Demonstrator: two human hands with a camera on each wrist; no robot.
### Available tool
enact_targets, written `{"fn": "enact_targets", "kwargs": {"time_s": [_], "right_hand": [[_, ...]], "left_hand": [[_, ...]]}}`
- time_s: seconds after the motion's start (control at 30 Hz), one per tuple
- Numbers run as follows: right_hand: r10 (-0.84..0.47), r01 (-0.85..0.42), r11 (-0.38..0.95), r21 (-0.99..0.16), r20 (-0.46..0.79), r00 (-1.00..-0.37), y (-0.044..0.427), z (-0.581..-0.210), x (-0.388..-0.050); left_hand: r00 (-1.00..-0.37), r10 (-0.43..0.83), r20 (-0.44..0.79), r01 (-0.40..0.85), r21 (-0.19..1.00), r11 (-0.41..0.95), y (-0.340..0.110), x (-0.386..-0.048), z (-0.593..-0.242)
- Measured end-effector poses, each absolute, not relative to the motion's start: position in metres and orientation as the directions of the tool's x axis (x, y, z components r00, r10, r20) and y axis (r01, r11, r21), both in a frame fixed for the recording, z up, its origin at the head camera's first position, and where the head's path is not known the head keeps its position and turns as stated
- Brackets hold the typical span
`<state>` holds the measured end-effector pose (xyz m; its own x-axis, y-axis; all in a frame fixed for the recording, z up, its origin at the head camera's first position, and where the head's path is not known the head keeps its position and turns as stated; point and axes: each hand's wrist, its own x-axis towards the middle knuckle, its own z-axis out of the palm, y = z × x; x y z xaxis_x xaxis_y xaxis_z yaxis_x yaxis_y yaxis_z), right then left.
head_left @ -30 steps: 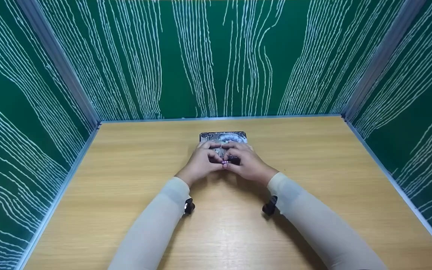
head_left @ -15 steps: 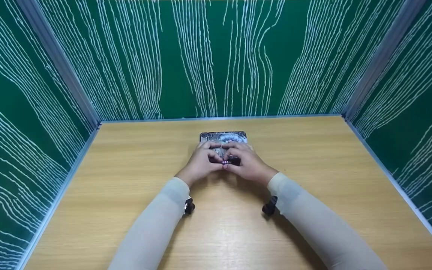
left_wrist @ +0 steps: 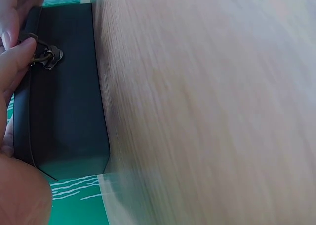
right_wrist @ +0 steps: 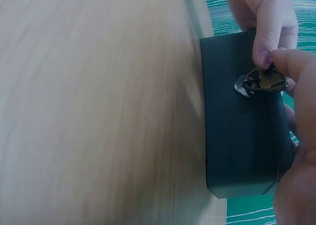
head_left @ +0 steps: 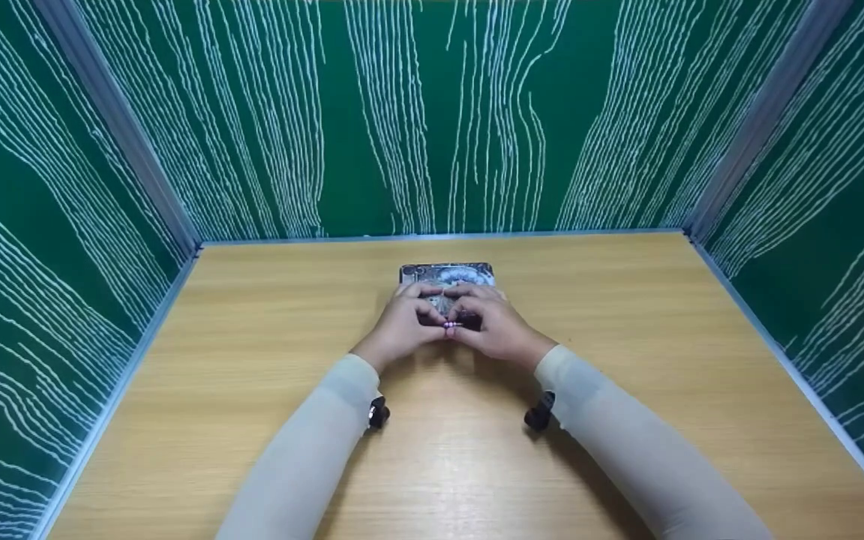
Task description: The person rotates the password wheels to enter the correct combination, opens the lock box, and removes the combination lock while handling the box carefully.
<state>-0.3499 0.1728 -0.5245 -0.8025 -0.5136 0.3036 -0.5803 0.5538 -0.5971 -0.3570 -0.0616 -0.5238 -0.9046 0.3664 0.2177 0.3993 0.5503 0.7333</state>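
Note:
A small box (head_left: 447, 271) with a patterned grey-and-white lid and dark sides stands on the table. Both my left hand (head_left: 403, 324) and my right hand (head_left: 501, 325) are bent over its lid from either side, with thumbs meeting at the front. In the left wrist view a metal clasp (left_wrist: 52, 58) hangs on the dark front face, beside the thumb tips. The right wrist view shows the bronze-coloured clasp (right_wrist: 271, 80) pinched at its upper part by the thumbs and fingers. Some fingertips are hidden behind the clasp and lid edge.
The wooden table (head_left: 447, 450) is bordered by green walls (head_left: 372, 112) with white wavy lines at the back and both sides. Small black devices sit on each wrist, the left one (head_left: 379, 412) and the right one (head_left: 539, 412).

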Motion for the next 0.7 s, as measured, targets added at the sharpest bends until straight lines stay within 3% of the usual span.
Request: {"fn": "enact_targets", "kwargs": {"time_s": [0.7], "right_hand": [[-0.508, -0.559, 0.577, -0.596, 0.274, -0.817, 0.1723, -0.5227, -0.3491]], "left_hand": [[-0.912, 0.36, 0.197, 0.376, 0.754, 0.539, -0.0625, -0.3583, -0.5245]]}}
